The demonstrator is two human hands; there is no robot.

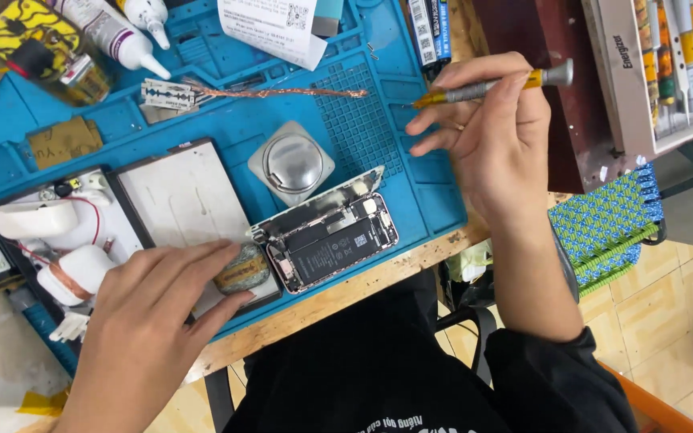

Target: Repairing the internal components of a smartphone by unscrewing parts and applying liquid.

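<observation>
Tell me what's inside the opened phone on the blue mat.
Inside the opened phone a black battery and small metal-shielded parts show. What lies under the battery and beneath the tilted screen is covered.

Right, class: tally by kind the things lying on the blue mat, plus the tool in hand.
Opened phone: 1
White squeeze bottles: 2
Razor blade: 1
Copper braid strip: 1
Round metal dish: 1
Screwdriver, in right hand: 1
Total: 7

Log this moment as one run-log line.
right hand: holds screwdriver | left hand: on greenish lump | opened phone: untouched
</observation>
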